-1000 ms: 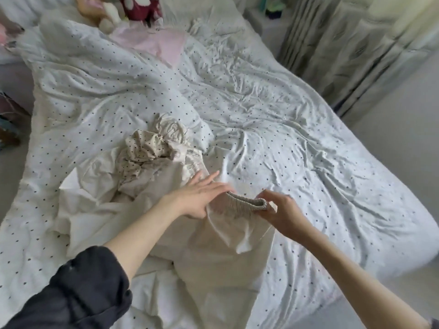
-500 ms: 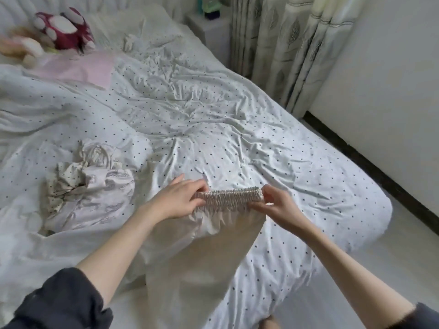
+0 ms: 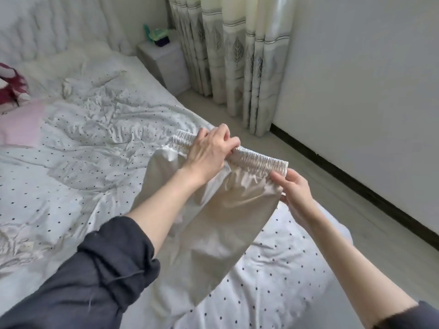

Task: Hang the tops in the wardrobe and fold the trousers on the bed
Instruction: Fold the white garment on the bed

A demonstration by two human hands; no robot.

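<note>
Beside the bed [image 3: 71, 162] lies bare floor on the right (by the wall); left hand [image 3: 209, 150] and right hand [image 3: 294, 191] grip the trousers [image 3: 213, 222] by their stretchy top.

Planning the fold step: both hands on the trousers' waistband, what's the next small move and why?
Probably lower the trousers flat onto the bed: left hand and right hand hold the waistband up, and the fabric hangs unfolded.

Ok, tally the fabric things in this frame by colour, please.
Beige: 1, the trousers held by the left hand and right hand
Pink: 1, a cloth
White with dots: 1, the bedding
Patterned cream: 1, the curtains
Total: 4
</note>
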